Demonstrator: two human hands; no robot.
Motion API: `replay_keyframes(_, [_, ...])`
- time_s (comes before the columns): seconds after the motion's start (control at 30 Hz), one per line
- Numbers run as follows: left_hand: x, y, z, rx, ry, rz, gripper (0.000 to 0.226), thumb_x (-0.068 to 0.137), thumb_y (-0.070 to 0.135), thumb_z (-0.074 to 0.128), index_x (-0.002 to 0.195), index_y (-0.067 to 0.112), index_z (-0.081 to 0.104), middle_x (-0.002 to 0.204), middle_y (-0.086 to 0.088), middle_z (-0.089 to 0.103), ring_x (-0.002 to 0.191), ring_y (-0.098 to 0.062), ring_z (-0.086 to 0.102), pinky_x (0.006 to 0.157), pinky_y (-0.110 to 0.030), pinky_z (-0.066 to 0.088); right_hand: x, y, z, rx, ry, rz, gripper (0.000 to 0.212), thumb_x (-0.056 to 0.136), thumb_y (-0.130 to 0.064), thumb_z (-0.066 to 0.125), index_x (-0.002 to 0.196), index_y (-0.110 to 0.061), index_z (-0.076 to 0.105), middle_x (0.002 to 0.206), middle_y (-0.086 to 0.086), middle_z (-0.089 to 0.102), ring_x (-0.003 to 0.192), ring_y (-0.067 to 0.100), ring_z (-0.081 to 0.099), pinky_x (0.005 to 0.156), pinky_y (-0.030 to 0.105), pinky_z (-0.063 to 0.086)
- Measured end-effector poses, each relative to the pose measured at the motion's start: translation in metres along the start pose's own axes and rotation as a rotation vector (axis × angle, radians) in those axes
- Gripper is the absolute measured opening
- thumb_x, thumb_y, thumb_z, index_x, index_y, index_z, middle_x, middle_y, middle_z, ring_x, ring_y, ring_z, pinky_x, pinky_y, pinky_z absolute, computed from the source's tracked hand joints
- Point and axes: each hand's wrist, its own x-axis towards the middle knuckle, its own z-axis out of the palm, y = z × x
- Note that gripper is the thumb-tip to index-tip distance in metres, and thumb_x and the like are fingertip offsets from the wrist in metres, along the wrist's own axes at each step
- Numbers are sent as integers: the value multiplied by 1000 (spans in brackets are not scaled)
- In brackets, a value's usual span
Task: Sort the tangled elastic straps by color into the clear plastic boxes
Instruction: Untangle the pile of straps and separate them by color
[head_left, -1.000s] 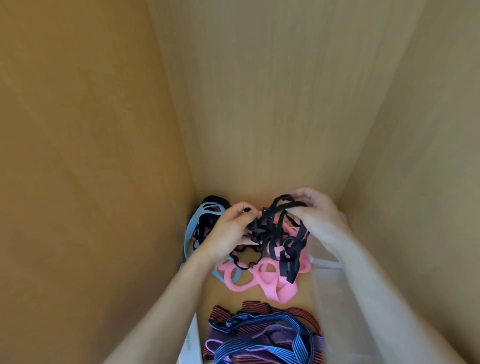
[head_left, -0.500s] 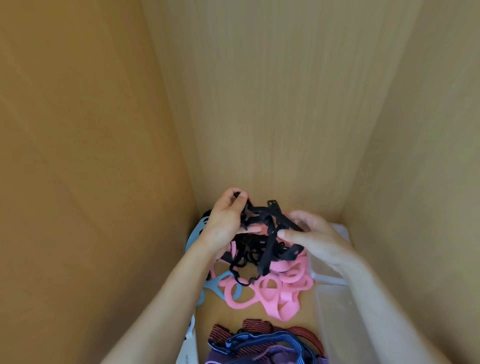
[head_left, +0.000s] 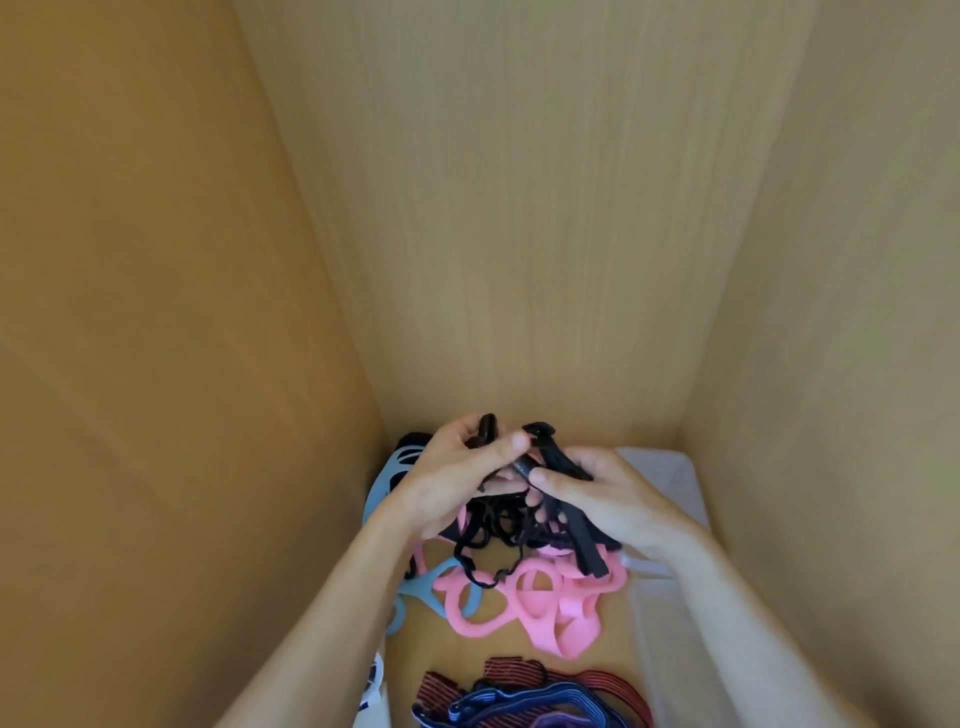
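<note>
A tangle of black elastic straps (head_left: 496, 526) is hanging in the lower middle of the frame, lifted just above the other straps. Both hands are holding it. The left hand (head_left: 453, 486) is curling its fingers round the upper left part of the bundle, with the thumb pressing across the top. The right hand (head_left: 610, 500) is gripping the right part, its thumb lying on a flat black band that is trailing down towards the lower right. The two hands are close together, almost touching at the thumbs.

Directly beneath the black tangle, a heap of pink straps (head_left: 530, 605) is lying on the wooden worktop (head_left: 428, 649), with thin black loops drooping onto it. Light blue straps (head_left: 383, 486) are lying to the left of the pink heap, partly hidden behind the left wrist, close to the left wall.

At the bottom edge of the frame, red striped straps (head_left: 511, 673) and blue striped straps (head_left: 524, 699) are lying mixed together, apart from the pink heap. A clear plastic box (head_left: 675, 480) is standing along the right side, just beside the right hand and forearm. Plain wooden walls (head_left: 519, 234) are rising on the left, back and right, filling the upper frame.
</note>
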Motion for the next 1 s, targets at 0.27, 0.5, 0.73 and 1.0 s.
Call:
replay_keyframes(0.27, [8, -13, 0, -33, 78, 23, 22, 81, -4, 74, 94, 12, 67, 88, -7, 71, 87, -24, 73, 76, -27, 58, 2, 10, -3, 11, 48, 26, 10, 96, -20, 65, 99, -20, 74, 90, 5, 74, 82, 18, 69, 81, 36, 54])
replay_keyframes(0.5, [11, -16, -8, 184, 308, 54, 14, 88, 1, 63, 89, 13, 70, 83, -7, 71, 78, -22, 69, 65, -25, 53, 6, 8, -6, -235, 240, 54, 19, 91, -13, 67, 90, -31, 74, 87, -11, 77, 86, 12, 72, 88, 34, 54])
replay_keyframes(0.73, [14, -24, 2, 328, 621, 276, 17, 89, -1, 63, 88, 16, 63, 84, -13, 67, 71, -25, 65, 64, -31, 56, -1, 5, -6, -26, -25, 89, 21, 90, -44, 66, 89, -24, 71, 71, 1, 70, 63, 13, 63, 62, 24, 47])
replay_keyframes(1.0, [15, -28, -2, 297, 391, 235, 16, 89, 16, 75, 99, 20, 63, 68, 4, 60, 59, -7, 57, 56, -17, 46, -1, 3, -6, 246, 80, -37, 16, 83, -14, 75, 98, -18, 71, 69, 9, 62, 67, 20, 60, 77, 36, 51])
